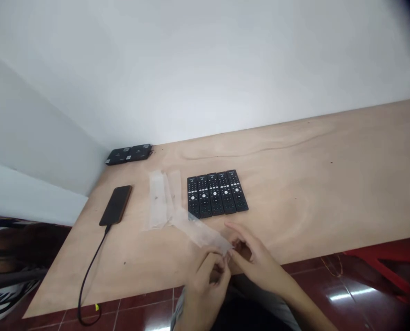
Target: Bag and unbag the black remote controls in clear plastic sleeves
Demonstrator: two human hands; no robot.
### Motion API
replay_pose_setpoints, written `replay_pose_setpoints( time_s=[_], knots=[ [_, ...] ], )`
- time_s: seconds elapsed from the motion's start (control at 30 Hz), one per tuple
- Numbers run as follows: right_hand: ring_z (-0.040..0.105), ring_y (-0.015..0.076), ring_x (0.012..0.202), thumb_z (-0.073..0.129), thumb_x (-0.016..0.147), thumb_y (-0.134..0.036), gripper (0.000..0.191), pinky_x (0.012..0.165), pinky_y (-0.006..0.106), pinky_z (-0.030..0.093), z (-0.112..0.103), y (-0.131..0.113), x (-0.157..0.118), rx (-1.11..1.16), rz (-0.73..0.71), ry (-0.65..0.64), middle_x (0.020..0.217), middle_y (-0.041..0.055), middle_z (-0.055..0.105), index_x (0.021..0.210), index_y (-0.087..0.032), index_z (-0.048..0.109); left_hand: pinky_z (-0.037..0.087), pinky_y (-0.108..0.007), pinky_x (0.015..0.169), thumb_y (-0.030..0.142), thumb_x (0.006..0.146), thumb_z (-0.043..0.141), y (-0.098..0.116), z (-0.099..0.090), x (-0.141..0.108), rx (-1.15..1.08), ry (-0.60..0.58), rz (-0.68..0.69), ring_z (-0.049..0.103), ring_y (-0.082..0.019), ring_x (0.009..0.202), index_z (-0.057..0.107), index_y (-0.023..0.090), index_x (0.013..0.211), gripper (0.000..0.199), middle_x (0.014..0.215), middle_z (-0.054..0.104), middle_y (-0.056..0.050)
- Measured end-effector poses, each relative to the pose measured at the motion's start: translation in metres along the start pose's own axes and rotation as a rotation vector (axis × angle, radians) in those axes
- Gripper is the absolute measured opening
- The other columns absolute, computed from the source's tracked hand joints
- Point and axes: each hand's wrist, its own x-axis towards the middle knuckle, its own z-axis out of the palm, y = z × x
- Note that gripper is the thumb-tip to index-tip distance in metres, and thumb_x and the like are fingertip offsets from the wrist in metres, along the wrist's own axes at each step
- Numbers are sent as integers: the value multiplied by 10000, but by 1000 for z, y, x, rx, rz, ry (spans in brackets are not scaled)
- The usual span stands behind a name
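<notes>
Head: fingers (239, 260) on plastic sleeve (205, 233)

The pale wooden worktop (329, 197) carries two black boxes (139, 152) at its far left corner; a dark phone (115, 206) lies near the left edge, its black cable (97, 250) draped over the near edge; translucent sleeves (158, 202) overlap beside five black remotes (214, 195) in a row.

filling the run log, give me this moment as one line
left hand: at sleeve end | right hand: same end | remotes: five, face up, side by side | phone: on table, cable attached
</notes>
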Motion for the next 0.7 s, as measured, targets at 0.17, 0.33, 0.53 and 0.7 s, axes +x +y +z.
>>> replay_pose_setpoints(
  time_s=[0.17,0.33,0.53,0.7],
  knots=[
    [697,235,1051,656,1002,-166,574,1016,421,596,-9,3,4,-80,-35,22,1172,37,711,1548,-333,603,617,-165,591,64,1000,681,5,14,-7,16,87,-7,690,-120,727,583,227,850,243,875,636,-8],
    [735,266,1165,633,945,-99,506,1047,442,603,-16,4,7,-94,-35,48,1283,64,774,1409,-291,695,682,-255,726,91,1005,733,7,17,-13,35,50,88,734,-165,834,668,236,1064,170,1016,693,-52],
    [738,260,1173,646,968,-129,455,1078,443,598,-36,2,7,-29,-43,18,1250,61,787,1390,-284,715,642,-558,1127,198,911,904,-7,-9,12,160,-357,186,673,-352,1352,587,279,1552,719,1453,712,-142],
    [740,251,1173,669,1033,-210,362,1089,423,597,-44,4,7,22,-23,-1,1244,63,786,1384,-280,720,616,-590,1160,55,871,874,-28,-6,17,214,-432,187,632,-364,1396,524,263,1629,861,1475,718,-135]
  ],
)
